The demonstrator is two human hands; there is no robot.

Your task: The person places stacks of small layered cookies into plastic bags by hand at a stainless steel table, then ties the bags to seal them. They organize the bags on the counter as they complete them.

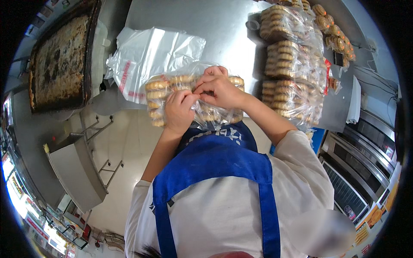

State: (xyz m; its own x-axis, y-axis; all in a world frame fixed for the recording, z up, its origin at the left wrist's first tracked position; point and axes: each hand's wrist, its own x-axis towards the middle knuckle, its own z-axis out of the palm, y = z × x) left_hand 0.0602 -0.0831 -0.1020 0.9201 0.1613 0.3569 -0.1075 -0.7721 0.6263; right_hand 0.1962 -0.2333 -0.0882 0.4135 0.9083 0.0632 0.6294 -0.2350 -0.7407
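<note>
A clear plastic bag of round baked pastries (157,94) lies at the near edge of the steel table, just before my blue apron. On its top, my left hand (181,108) pinches the gathered plastic between thumb and fingers. My right hand (221,87) meets it there, its bent fingers also gripping the film. The exact fold or knot between the fingertips is hidden. Beyond the bag, to the left, flat empty plastic bags (155,48) with red print lie on the table.
Bagged pastries (285,61) stand in stacked rows on the right of the steel table (190,16). More small packs (337,38) lie behind them. A dark scorched baking tray (59,61) is at upper left. Ovens (358,161) stand at lower right, a metal rack (77,167) at left.
</note>
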